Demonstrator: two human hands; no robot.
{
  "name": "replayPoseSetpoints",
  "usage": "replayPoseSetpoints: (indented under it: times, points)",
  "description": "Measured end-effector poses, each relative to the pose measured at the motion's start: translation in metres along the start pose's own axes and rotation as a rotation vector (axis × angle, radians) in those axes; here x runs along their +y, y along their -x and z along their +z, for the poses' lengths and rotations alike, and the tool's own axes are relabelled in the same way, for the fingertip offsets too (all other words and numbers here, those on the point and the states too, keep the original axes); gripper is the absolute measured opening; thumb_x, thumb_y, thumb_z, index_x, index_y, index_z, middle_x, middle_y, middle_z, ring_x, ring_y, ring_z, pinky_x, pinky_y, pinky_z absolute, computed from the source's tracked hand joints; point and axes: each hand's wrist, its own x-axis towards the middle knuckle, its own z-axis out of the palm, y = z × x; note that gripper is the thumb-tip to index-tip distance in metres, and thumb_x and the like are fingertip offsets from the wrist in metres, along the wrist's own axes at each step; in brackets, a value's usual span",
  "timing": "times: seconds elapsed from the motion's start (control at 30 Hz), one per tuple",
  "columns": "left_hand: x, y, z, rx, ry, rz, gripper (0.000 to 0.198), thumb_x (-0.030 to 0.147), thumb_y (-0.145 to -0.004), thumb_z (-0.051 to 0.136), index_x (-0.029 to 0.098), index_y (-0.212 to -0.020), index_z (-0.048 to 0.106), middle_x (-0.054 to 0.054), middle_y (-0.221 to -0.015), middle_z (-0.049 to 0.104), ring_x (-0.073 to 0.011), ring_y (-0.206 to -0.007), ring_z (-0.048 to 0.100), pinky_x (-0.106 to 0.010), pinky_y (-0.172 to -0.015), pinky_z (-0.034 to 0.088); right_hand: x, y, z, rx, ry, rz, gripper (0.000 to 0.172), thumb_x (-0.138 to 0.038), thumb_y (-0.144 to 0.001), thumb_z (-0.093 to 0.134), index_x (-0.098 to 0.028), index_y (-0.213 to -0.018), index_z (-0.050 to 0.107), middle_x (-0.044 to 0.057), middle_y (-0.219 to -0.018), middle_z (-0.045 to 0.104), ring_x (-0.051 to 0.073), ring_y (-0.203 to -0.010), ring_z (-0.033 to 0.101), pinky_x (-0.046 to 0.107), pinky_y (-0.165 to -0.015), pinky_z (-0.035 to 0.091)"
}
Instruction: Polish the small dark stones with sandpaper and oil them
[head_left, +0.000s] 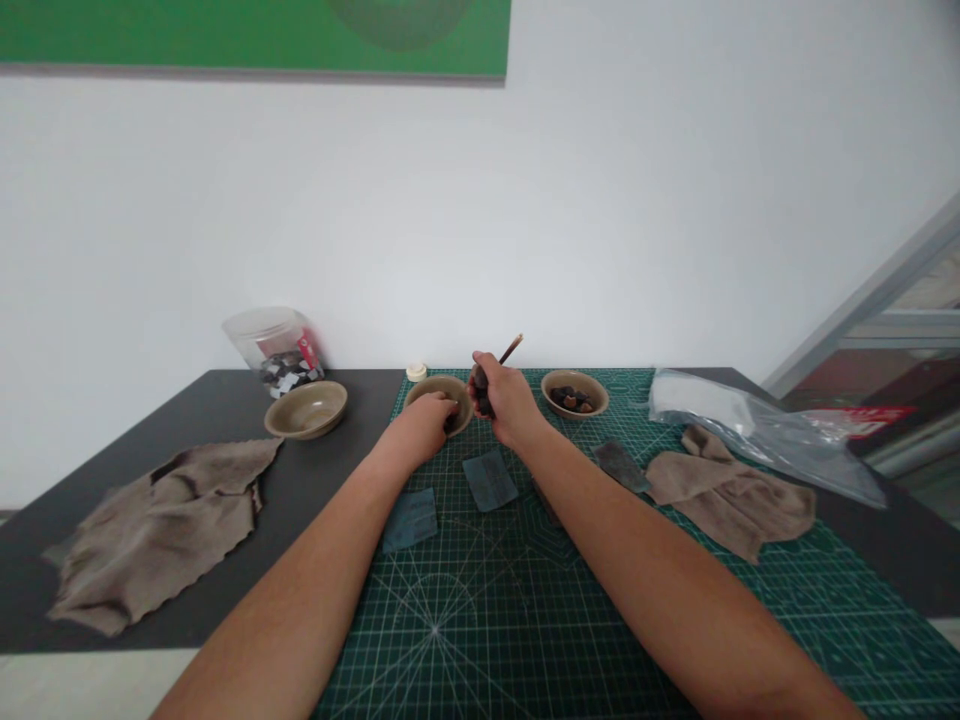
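Observation:
My left hand (429, 425) reaches into the middle tan bowl (420, 389), fingers bent and pressed together. A dark lump shows by its fingertips; whether it is held, I cannot make out. Just right of that bowl, my right hand (504, 397) is closed around a thin brown stick with a pale tip (511, 348), which slants up to the right. Dark lumps (482, 392) also show in its grip. Further right stands another tan bowl (550, 398) holding several dark, broken-looking pieces (571, 399).
A green cutting mat (480, 610) carries bluish-grey sandpaper squares (490, 480), a darker square (620, 466) and a white cap (416, 372). Brown cloths (165, 530) (731, 490) lie either side. Leftward are a third bowl (307, 412) and a clear jar (274, 345); rightward, a plastic bag (772, 435).

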Motion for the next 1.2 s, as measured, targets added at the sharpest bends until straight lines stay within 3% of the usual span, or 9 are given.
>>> replayPoseSetpoints:
  times: [0.37, 0.57, 0.63, 0.7, 0.77, 0.9, 0.97, 1.2]
  points:
    - [-0.005, 0.001, 0.000, 0.022, 0.076, 0.048, 0.035, 0.006, -0.080, 0.049, 0.016, -0.104, 0.071, -0.012, -0.110, 0.069, -0.0250, -0.103, 0.063, -0.035, -0.092, 0.048, 0.008, -0.001, 0.002, -0.041, 0.044, -0.025, 0.038, -0.040, -0.087, 0.052, -0.019, -0.056, 0.050, -0.002, -0.048, 0.051, 0.009, -0.036, 0.042, 0.023, -0.036, 0.026]
    - [-0.006, 0.003, -0.006, 0.079, 0.159, 0.087, 0.028, 0.008, -0.079, 0.049, 0.018, -0.095, 0.070, -0.011, -0.107, 0.070, -0.0249, -0.101, 0.064, -0.037, -0.091, 0.049, 0.018, -0.003, 0.002, -0.078, 0.133, -0.131, 0.047, -0.052, -0.087, 0.057, -0.020, -0.053, 0.050, -0.003, -0.045, 0.049, 0.009, -0.036, 0.040, 0.023, -0.037, 0.028]
    - [-0.002, 0.007, -0.013, 0.170, 0.159, 0.010, 0.026, 0.008, -0.078, 0.046, 0.019, -0.089, 0.067, -0.010, -0.098, 0.070, -0.0248, -0.095, 0.065, -0.037, -0.087, 0.049, 0.023, -0.005, 0.002, -0.062, 0.172, -0.167, 0.049, -0.054, -0.087, 0.057, -0.020, -0.052, 0.050, -0.003, -0.045, 0.048, 0.009, -0.037, 0.040, 0.023, -0.039, 0.030]
    - [0.002, 0.012, -0.020, 0.344, 0.194, -0.102, 0.025, 0.007, -0.077, 0.045, 0.019, -0.090, 0.063, -0.008, -0.090, 0.068, -0.0233, -0.088, 0.064, -0.037, -0.082, 0.050, 0.026, -0.007, 0.001, -0.040, 0.194, -0.179, 0.049, -0.054, -0.087, 0.056, -0.020, -0.052, 0.051, -0.002, -0.046, 0.049, 0.009, -0.039, 0.041, 0.024, -0.040, 0.031]
    - [0.006, 0.016, -0.023, 0.474, 0.356, -0.093, 0.024, 0.010, -0.077, 0.048, 0.019, -0.096, 0.059, -0.005, -0.090, 0.066, -0.0202, -0.084, 0.063, -0.035, -0.080, 0.051, 0.028, -0.008, 0.001, -0.015, 0.204, -0.175, 0.047, -0.053, -0.087, 0.056, -0.020, -0.054, 0.053, -0.002, -0.048, 0.050, 0.010, -0.040, 0.042, 0.024, -0.040, 0.031]
    - [0.013, 0.014, -0.017, 0.406, 0.731, 0.083, 0.039, 0.028, -0.077, 0.066, 0.018, -0.114, 0.055, -0.005, -0.098, 0.066, -0.0160, -0.081, 0.064, -0.032, -0.077, 0.053, 0.034, -0.012, -0.001, 0.019, 0.170, -0.185, 0.041, -0.053, -0.083, 0.059, -0.019, -0.059, 0.060, -0.001, -0.053, 0.054, 0.011, -0.047, 0.046, 0.023, -0.043, 0.034]
    - [0.013, 0.011, -0.011, 0.397, 0.785, 0.054, 0.043, 0.029, -0.074, 0.071, 0.019, -0.113, 0.057, -0.003, -0.093, 0.066, -0.0155, -0.079, 0.064, -0.031, -0.076, 0.053, 0.036, -0.014, -0.002, 0.009, 0.136, -0.173, 0.039, -0.053, -0.082, 0.061, -0.019, -0.062, 0.061, -0.002, -0.054, 0.053, 0.011, -0.047, 0.046, 0.023, -0.043, 0.034]
    - [0.008, 0.006, -0.004, 0.409, 0.963, -0.021, 0.029, 0.027, -0.069, 0.073, 0.019, -0.096, 0.064, 0.002, -0.073, 0.065, -0.0140, -0.067, 0.062, -0.028, -0.066, 0.051, 0.037, -0.013, -0.003, -0.045, 0.174, -0.136, 0.044, -0.059, -0.083, 0.059, -0.018, -0.067, 0.063, -0.005, -0.048, 0.049, 0.009, -0.040, 0.042, 0.021, -0.038, 0.031]
